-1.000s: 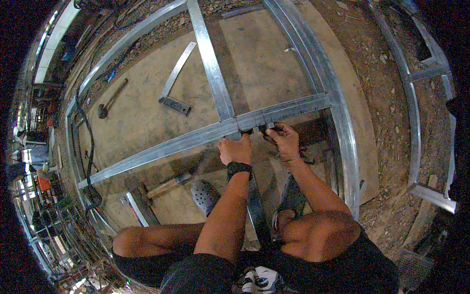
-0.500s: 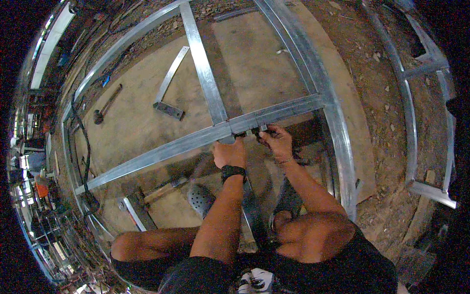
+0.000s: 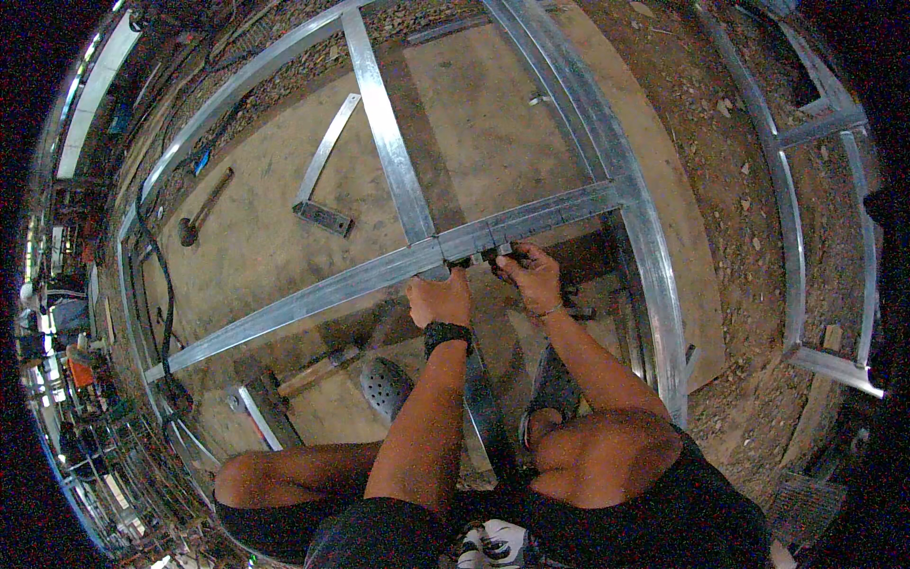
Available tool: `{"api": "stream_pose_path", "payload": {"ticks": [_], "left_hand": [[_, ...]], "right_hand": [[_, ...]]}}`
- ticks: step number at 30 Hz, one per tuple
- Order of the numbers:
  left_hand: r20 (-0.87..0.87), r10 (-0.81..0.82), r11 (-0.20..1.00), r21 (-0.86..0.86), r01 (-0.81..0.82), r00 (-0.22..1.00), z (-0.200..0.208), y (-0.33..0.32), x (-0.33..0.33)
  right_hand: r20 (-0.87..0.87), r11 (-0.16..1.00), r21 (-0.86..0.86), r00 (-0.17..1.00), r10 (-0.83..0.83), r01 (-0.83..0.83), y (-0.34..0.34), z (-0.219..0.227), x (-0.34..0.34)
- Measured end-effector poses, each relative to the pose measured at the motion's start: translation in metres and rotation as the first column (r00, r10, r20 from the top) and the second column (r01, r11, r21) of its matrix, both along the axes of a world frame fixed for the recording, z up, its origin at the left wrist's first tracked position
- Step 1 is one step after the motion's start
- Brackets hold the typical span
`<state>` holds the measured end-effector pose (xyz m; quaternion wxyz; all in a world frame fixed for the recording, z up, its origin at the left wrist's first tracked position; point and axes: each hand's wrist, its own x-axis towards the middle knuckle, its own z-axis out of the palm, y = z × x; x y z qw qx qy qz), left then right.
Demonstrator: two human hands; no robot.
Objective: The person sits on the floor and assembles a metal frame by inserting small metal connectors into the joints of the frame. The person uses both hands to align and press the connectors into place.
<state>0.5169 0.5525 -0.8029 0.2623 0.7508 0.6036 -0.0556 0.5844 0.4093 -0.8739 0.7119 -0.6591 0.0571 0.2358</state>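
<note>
My left hand, with a dark band at the wrist, is closed at the near side of a silver square-tube crossbar. A greyish piece shows at its fingers, too small to name. Just to the right, my right hand pinches a small dark and metallic fitting against the same side of the bar. Its exact kind is hidden by the fingers. Close by, an upright tube of the metal frame meets the crossbar beyond my left hand.
On the brown board lie a hammer and a try square. A black cable crosses the frame's left side. Another tool with a wooden handle lies near my left foot. A second metal frame stands at the right on dirt ground.
The view has shifted slightly. Both hands stay at the same place on the crossbar, with little visible change in their grip.
</note>
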Motion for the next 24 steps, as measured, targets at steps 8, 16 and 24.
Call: {"api": "stream_pose_path", "payload": {"ticks": [8, 16, 24], "left_hand": [[0.104, -0.057, 0.997, 0.054, 0.051, 0.993, 0.005, 0.003, -0.007], [0.118, -0.044, 0.998, 0.058, 0.038, 0.992, 0.0, 0.002, -0.004], [0.109, -0.049, 0.996, 0.084, 0.04, 0.993, 0.0, 0.003, -0.007]], "right_hand": [[0.101, 1.0, -0.018, 0.995, 0.02, -0.018, 0.005, 0.002, -0.004], [0.098, 1.0, -0.006, 0.995, 0.021, -0.02, 0.005, -0.001, -0.002], [-0.007, 0.993, 0.115, 1.0, -0.013, 0.014, 0.008, 0.022, -0.005]]}}
